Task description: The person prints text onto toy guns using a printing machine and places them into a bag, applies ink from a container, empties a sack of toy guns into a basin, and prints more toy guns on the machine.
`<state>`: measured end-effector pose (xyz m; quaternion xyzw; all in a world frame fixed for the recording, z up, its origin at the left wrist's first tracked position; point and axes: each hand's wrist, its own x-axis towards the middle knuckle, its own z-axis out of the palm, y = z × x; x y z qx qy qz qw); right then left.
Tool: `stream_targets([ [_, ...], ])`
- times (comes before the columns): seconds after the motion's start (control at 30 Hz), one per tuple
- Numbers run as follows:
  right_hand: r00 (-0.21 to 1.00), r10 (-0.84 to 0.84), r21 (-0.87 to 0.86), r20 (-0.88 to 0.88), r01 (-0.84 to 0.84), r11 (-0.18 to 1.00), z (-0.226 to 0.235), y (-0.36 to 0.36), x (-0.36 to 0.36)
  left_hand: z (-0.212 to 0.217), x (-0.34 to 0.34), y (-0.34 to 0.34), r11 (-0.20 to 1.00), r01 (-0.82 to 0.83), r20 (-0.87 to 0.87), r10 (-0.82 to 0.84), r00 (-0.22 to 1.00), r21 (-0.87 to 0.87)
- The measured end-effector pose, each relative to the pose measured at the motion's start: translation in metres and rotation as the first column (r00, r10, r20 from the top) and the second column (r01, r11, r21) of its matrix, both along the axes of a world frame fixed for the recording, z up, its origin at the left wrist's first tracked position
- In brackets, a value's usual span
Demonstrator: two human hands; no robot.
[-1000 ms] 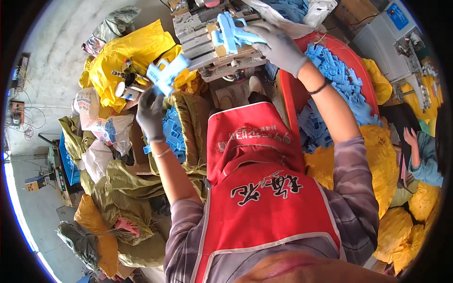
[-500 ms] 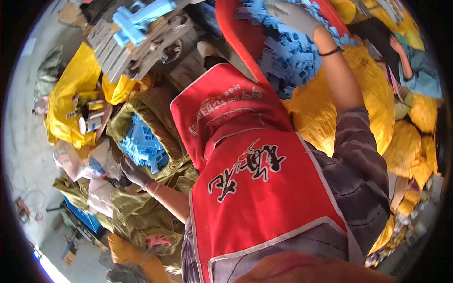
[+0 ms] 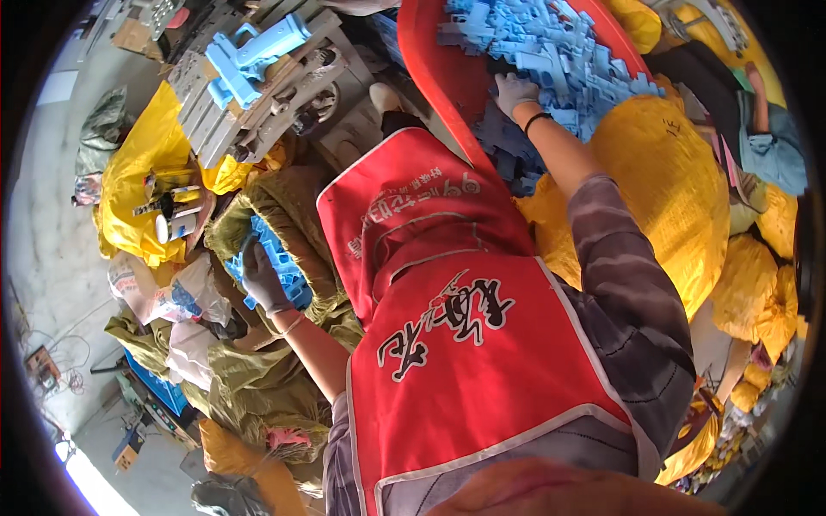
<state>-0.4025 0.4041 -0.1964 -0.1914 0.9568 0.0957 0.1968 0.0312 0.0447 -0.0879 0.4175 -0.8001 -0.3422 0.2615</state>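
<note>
My right hand (image 3: 514, 93), in a pale glove, is inside the red tub (image 3: 428, 53), at the near side of a heap of light-blue plastic toy-pistol parts (image 3: 559, 64). Its fingers look bent and apart, and I see no piece held in them. In a grey glove, my left hand (image 3: 265, 279) reaches over the mouth of an olive woven sack (image 3: 301, 215) at my left. More blue plastic parts (image 3: 291, 267) lie in that sack, partly covered by the hand. The left fingers are stretched out, with nothing visible in them.
Larger blue toy-pistol pieces (image 3: 258, 56) rest on a grey slatted bench (image 3: 202, 112) ahead left. A full yellow sack (image 3: 658, 189) stands beside the tub at right. A yellow bag (image 3: 142, 185) and white plastic bags (image 3: 176, 292) lie left. Another person's arm (image 3: 759, 99) shows far right.
My right hand has drawn back from the far part of the heap toward the tub's near side. My left hand has moved from the sack's outer edge to over its mouth.
</note>
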Motion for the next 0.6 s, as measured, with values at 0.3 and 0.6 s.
stream_targets([
  [0.3,0.992,0.121,0.012,0.031,-0.121,0.993,0.008,-0.006,-0.010,0.008,0.008,0.011,0.996,-0.069,0.058,0.066,0.996,0.055],
  [0.6,1.000,-0.014,-0.307,0.028,0.022,0.952,0.032,0.128,0.018,0.019,-0.015,0.000,0.999,-0.051,-0.014,0.051,0.999,0.009],
])
